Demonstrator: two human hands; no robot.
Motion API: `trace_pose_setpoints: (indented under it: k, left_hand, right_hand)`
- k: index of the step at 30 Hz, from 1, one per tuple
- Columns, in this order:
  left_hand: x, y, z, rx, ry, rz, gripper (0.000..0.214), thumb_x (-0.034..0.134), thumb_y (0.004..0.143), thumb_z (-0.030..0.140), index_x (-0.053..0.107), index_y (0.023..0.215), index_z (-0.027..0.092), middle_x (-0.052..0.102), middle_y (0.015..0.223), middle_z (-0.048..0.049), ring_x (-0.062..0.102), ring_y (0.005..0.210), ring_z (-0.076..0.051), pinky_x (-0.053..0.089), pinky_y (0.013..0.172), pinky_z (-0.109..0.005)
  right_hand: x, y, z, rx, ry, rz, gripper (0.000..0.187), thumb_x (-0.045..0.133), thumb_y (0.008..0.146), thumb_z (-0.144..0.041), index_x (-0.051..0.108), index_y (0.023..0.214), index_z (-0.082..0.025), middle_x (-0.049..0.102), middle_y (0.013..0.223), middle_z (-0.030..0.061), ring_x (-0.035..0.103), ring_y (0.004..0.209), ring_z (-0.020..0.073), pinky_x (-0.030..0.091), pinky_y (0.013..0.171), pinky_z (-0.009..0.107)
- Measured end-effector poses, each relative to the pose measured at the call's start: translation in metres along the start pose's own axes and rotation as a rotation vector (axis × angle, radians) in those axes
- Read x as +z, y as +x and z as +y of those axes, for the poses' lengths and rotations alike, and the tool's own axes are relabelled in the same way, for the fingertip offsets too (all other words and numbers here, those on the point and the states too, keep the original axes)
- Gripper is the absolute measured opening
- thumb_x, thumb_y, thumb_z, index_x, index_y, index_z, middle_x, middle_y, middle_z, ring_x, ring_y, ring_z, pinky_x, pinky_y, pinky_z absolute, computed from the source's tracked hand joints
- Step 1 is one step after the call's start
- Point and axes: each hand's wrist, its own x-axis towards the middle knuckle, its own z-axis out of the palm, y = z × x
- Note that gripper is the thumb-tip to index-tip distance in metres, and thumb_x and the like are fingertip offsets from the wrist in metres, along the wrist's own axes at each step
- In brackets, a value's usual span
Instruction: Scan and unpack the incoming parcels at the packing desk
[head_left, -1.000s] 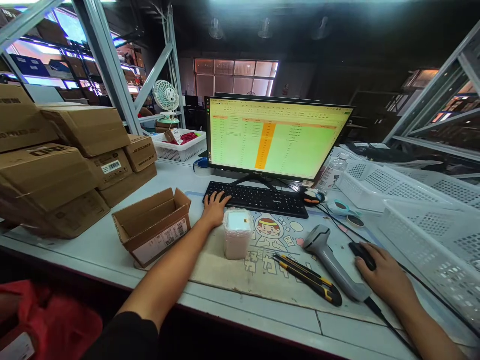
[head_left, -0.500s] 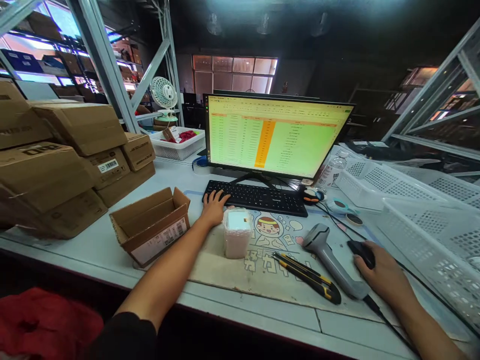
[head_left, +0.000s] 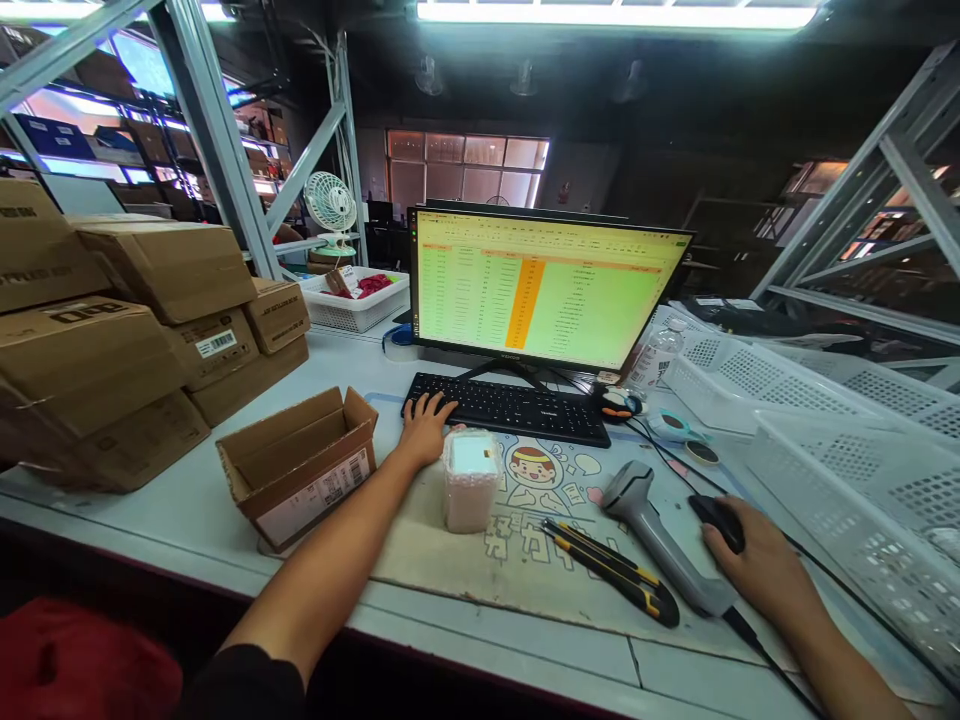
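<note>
Fingers spread, my left hand rests on the left end of the black keyboard. My right hand is wrapped over a black computer mouse at the right of the desk mat. Just right of my left wrist stands a bubble-wrapped box with a pale top. A grey barcode scanner lies left of the mouse, beside a black and yellow utility knife. The monitor behind the keyboard shows a spreadsheet with an orange column. An open cardboard box sits left of my forearm.
Taped cartons are stacked at the left. White plastic baskets line the right side, near a clear bottle. Another white basket with red items stands at the back left, before a fan.
The whole view has tilted up slightly, so the desk sits lower and a ceiling light shows. Both hands stay in place on keyboard and mouse.
</note>
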Motion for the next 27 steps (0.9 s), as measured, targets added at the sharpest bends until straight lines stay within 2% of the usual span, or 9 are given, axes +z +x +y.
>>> trace_pose_setpoints:
  k: [3,7,11,14,19,27]
  left_hand:
    - [-0.001,-0.001,0.001,0.005,0.002,0.006,0.055,0.040,0.105,0.054,0.049,0.154,0.032,0.037,0.167,-0.0084,0.028,0.155,-0.037,0.019,0.126,-0.063]
    - [0.000,-0.001,0.002,0.014,0.006,0.017,0.054,0.038,0.106,0.051,0.048,0.155,0.031,0.038,0.166,-0.0087,0.029,0.155,-0.036,0.019,0.126,-0.064]
    - [0.004,0.001,0.000,0.011,0.003,0.028,0.054,0.042,0.105,0.053,0.049,0.154,0.033,0.038,0.166,-0.0081,0.030,0.155,-0.037,0.020,0.126,-0.064]
    - [0.006,0.001,0.000,0.016,-0.005,0.030,0.055,0.042,0.105,0.055,0.048,0.155,0.033,0.038,0.167,-0.0084,0.029,0.155,-0.038,0.020,0.126,-0.065]
    - [0.008,0.002,-0.002,0.019,-0.008,0.033,0.055,0.042,0.105,0.054,0.048,0.155,0.033,0.037,0.167,-0.0084,0.028,0.155,-0.038,0.018,0.126,-0.064]
    - [0.010,0.004,-0.004,0.017,0.002,0.038,0.054,0.043,0.105,0.054,0.048,0.155,0.033,0.038,0.167,-0.0084,0.028,0.155,-0.038,0.019,0.126,-0.064]
  right_hand:
    - [0.002,0.001,0.001,-0.012,-0.009,0.039,0.058,0.045,0.086,-0.057,0.064,0.123,-0.017,0.069,0.128,0.0169,0.065,0.121,0.0353,0.050,0.109,0.056]
    - [0.005,0.002,0.007,-0.020,0.005,0.034,0.060,0.046,0.085,-0.058,0.063,0.122,-0.013,0.070,0.124,0.0197,0.067,0.116,0.0357,0.052,0.106,0.055]
    - [0.008,0.001,0.013,-0.039,-0.006,0.038,0.063,0.044,0.087,-0.059,0.063,0.126,-0.013,0.068,0.132,0.0201,0.065,0.123,0.0368,0.050,0.109,0.056]
    - [0.011,0.001,0.018,-0.025,-0.007,0.033,0.066,0.044,0.088,-0.061,0.062,0.128,-0.011,0.069,0.128,0.0203,0.067,0.117,0.0364,0.053,0.106,0.055]
    - [0.014,0.001,0.022,-0.054,-0.002,0.060,0.061,0.046,0.088,-0.059,0.063,0.128,-0.017,0.069,0.132,0.0164,0.066,0.121,0.0355,0.051,0.109,0.054]
    - [0.014,0.002,0.020,-0.037,0.006,0.052,0.064,0.045,0.086,-0.060,0.064,0.125,-0.013,0.070,0.128,0.0201,0.066,0.120,0.0379,0.052,0.108,0.057]
